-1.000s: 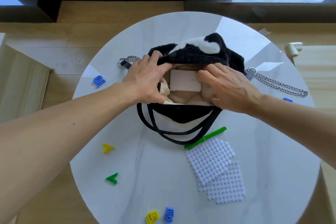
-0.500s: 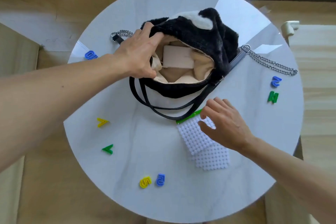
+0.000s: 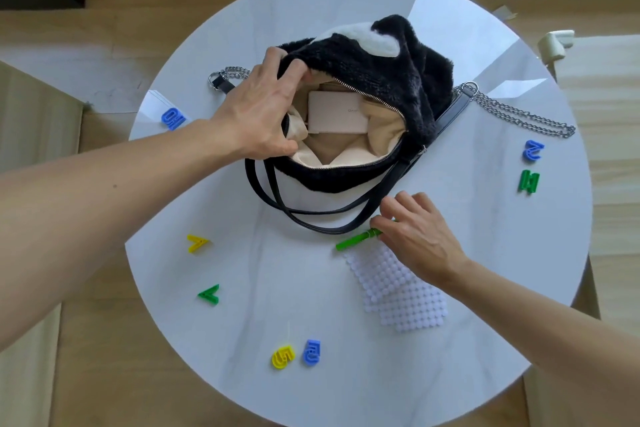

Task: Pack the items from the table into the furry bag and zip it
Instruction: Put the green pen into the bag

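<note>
Card in bag (table centre).

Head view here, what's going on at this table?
A person is packing a black furry bag on a round white table. The left hand holds the bag's mouth open; a pale flat case already lies inside. The right hand is pinching a green stick beside two white beaded mats. Coloured plastic letters and numbers, such as the yellow 5, lie loose on the table. The zipper is open.
</note>
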